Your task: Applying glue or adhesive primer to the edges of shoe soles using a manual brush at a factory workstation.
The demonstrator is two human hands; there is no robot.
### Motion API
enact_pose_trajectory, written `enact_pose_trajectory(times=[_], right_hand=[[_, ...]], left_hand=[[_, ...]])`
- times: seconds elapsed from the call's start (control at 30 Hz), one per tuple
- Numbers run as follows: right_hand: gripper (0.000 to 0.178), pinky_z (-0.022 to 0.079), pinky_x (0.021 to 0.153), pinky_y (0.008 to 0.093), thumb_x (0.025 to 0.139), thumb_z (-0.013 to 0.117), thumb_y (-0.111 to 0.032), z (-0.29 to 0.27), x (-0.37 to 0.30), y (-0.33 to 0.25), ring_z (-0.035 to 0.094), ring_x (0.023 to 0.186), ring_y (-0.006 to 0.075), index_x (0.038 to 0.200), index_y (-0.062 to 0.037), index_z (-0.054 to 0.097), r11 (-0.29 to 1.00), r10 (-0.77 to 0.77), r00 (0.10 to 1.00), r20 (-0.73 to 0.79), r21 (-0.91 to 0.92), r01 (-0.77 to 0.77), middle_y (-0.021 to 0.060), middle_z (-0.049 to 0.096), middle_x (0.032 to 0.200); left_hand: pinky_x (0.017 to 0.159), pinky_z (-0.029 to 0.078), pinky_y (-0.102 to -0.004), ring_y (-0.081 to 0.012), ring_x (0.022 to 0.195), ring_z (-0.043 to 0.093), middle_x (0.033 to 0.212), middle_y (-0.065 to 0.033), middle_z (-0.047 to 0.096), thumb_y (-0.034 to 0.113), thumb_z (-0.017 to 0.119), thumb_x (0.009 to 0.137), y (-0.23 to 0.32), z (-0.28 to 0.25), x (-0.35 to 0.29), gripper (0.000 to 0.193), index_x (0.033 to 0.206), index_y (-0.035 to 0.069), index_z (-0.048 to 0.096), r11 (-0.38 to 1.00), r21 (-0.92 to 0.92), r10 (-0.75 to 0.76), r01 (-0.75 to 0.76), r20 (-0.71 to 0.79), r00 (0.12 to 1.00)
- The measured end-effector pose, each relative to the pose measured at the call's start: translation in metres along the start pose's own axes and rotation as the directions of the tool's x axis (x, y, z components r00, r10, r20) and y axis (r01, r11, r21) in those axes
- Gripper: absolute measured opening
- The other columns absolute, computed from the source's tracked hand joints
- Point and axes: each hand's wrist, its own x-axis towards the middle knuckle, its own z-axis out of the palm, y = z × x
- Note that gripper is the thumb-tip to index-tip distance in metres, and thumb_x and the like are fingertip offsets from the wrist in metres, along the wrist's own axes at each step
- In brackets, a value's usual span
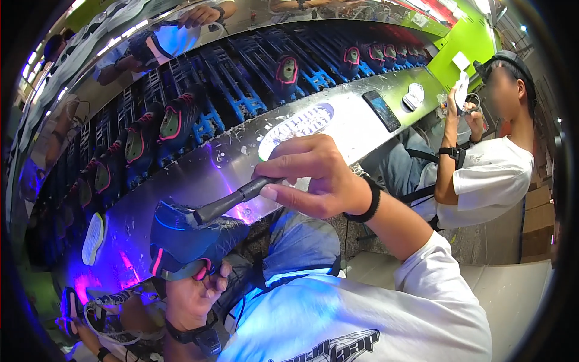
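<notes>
The right hand (pixel 313 178) is closed tightly around the black handle of a brush (pixel 232 202), a slim ribbed stick. Its long axis runs from the hand at upper right down to lower left, where the tip touches the shoe (pixel 193 244). This dark blue mesh shoe with pink trim lies just below the shiny metal bench edge (pixel 241 160), its long axis almost level. The left hand (pixel 193 295) supports the shoe from under, fingers curled on its edge. Beyond the bench, similar shoes (pixel 172 123) sit on blue plastic racks (pixel 241 84). A black phone (pixel 381 110) lies on the bench, far right of the shoe.
</notes>
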Motion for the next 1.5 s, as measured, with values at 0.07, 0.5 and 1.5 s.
enact_pose_trajectory(times=[0.07, 0.5, 1.5], right_hand=[[0.025, 0.053, 0.063, 0.0365, 0.087, 0.078, -0.01, 0.006, -0.004, 0.004, 0.07, 0.068, 0.0266, 0.107, 0.006, 0.079, 0.999, 0.027, 1.0, -0.008, 0.033, -0.027, 0.0174, 0.073, 0.085], [0.021, 0.046, 0.058, 0.0375, 0.093, 0.079, -0.02, 0.045, -0.041, 0.03, 0.063, 0.062, 0.0248, 0.103, -0.0007, 0.08, 0.974, 0.2, 0.978, -0.056, 0.116, -0.193, 0.0112, 0.063, 0.072], [0.02, 0.049, 0.067, 0.0248, 0.105, 0.068, -0.011, 0.086, -0.102, 0.018, 0.063, 0.075, 0.0077, 0.11, 0.0063, 0.076, 0.729, 0.676, 0.554, -0.487, 0.326, -0.603, 0.0026, 0.072, 0.081]], left_hand=[[0.042, 0.053, -0.0308, -0.0365, 0.069, 0.071, 0.096, -0.0313, 0.065, 0.054, 0.051, 0.105, -0.001, 0.0, 0.0, 0.058, 0.12, -0.001, 0.063, 1.0, 0.006, -0.005, 0.005, 0.006, 1.0], [0.047, 0.057, -0.0322, -0.0359, 0.069, 0.071, 0.093, -0.0302, 0.063, 0.057, 0.052, 0.104, 0.002, -0.016, 0.006, 0.063, 0.118, -0.004, 0.063, 0.995, -0.088, -0.029, 0.04, 0.123, 0.992], [0.097, 0.058, -0.0403, -0.0277, 0.106, 0.074, 0.12, -0.0138, 0.075, 0.017, 0.095, 0.066, 0.182, 0.155, 0.26, 0.071, 0.13, 0.007, 0.066, -0.593, 0.699, 0.587, -0.401, 0.716, 0.379]])
